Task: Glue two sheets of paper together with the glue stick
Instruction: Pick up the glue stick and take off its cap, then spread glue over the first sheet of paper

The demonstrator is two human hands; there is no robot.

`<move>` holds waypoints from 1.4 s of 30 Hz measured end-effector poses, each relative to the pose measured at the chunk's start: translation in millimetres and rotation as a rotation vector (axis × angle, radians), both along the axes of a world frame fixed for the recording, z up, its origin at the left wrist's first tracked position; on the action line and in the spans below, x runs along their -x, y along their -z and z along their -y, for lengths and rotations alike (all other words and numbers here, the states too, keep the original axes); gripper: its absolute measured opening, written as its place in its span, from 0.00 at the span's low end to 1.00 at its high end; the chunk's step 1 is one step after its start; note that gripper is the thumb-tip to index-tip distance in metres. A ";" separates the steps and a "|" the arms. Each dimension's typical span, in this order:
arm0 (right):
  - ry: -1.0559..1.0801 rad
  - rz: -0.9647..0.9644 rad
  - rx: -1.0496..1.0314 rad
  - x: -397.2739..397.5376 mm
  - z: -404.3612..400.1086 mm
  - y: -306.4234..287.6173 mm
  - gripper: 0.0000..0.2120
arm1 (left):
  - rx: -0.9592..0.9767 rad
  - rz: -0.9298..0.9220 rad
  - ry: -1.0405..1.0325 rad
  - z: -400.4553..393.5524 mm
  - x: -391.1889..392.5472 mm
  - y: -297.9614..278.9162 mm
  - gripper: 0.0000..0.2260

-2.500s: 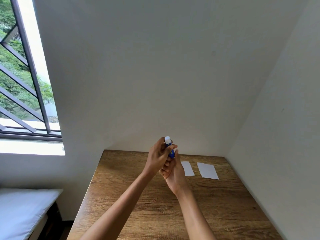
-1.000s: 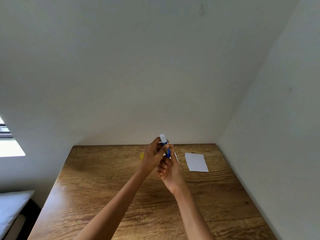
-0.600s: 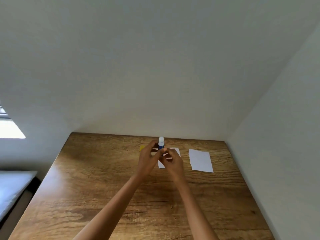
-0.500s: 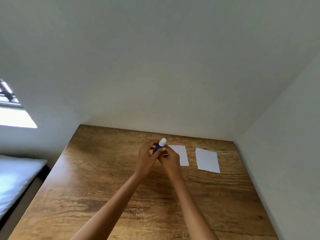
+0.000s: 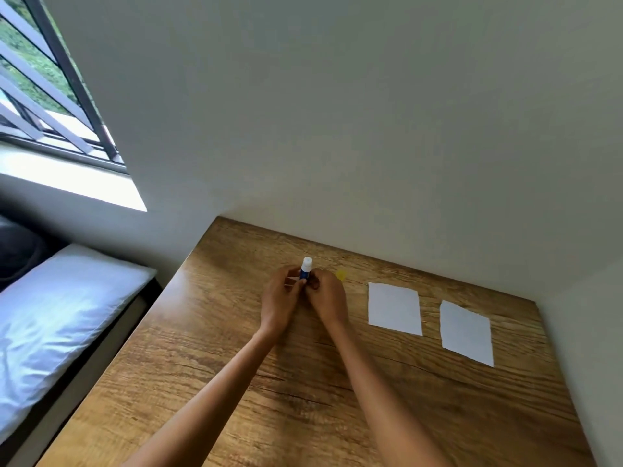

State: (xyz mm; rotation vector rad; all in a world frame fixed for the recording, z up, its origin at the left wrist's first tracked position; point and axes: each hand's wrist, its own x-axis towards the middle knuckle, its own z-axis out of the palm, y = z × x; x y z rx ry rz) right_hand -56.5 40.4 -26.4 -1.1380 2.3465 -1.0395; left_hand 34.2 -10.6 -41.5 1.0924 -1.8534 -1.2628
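Head cam shows both hands, left hand (image 5: 281, 298) and right hand (image 5: 328, 294), pinching the glue stick (image 5: 305, 269) upright over the table (image 5: 202, 365), white end up. Looks like the prep step. Next it needs carrying right to the two paper sheets (image 5: 394, 308), lying apart, unglued.

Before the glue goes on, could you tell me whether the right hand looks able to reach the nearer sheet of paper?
Probably yes: bare table lies between the right hand and the sheet of paper, though it is pinching the glue stick.
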 end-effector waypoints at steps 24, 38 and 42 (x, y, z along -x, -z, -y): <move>0.654 -0.102 -0.150 66.6 -115.3 17.6 0.26 | -0.228 0.091 0.247 -96.6 108.3 -17.3 0.25; 0.590 -0.134 -0.197 36.1 -117.4 15.3 0.29 | -0.288 0.177 0.192 -98.7 86.3 -29.5 0.24; 0.592 -0.160 -0.254 9.1 -119.0 5.0 0.31 | -0.248 0.244 0.134 -112.3 62.8 -38.3 0.26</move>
